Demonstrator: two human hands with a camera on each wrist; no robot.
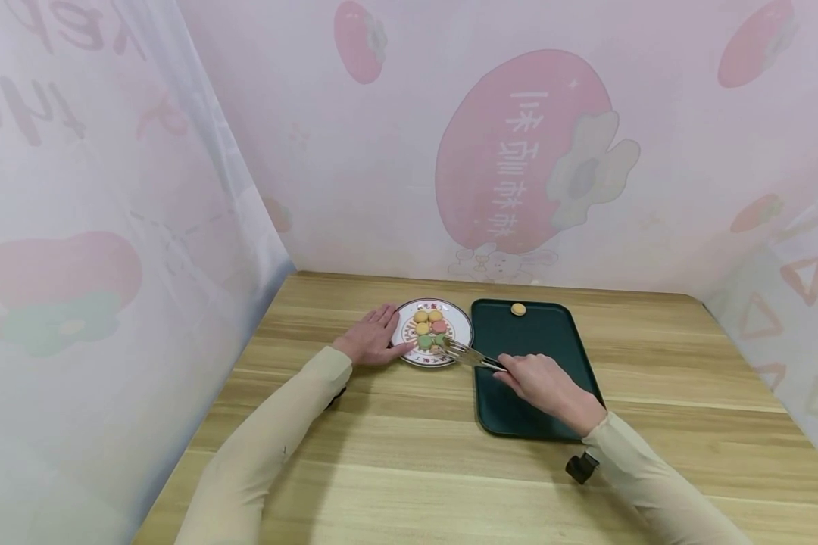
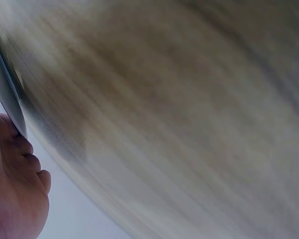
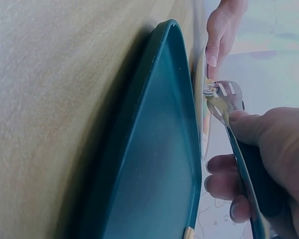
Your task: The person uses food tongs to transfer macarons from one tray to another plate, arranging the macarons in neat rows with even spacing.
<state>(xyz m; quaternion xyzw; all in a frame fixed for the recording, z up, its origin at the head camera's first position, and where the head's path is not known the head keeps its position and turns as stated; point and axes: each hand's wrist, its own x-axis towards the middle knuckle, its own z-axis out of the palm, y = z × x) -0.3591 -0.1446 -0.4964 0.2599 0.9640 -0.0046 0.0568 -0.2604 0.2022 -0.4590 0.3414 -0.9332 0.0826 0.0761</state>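
A white patterned plate [image 1: 413, 359] holds several small yellow, pink and green macarons [image 1: 422, 328]. My left hand [image 1: 373, 339] holds its left rim, thumb over the edge and fingers along the outside; in the left wrist view the bunched fingers [image 2: 32, 162] meet the plate's edge. My right hand [image 1: 541, 382] grips metal food tongs [image 1: 466, 353] with slotted, fork-like ends. The tong tips reach over the plate's lower right, at the nearest macarons. Whether they pinch one I cannot tell. In the right wrist view, the thumb lies along the tongs [image 3: 229, 102].
Right of the plate, close beside it, lies a dark green tray [image 1: 525, 409] with a raised rim. One yellow macaron [image 1: 518, 309] rests near its far edge. Both stand on a wood-grain table [image 1: 382, 469], with printed curtains [image 1: 382, 189] behind and at the sides.
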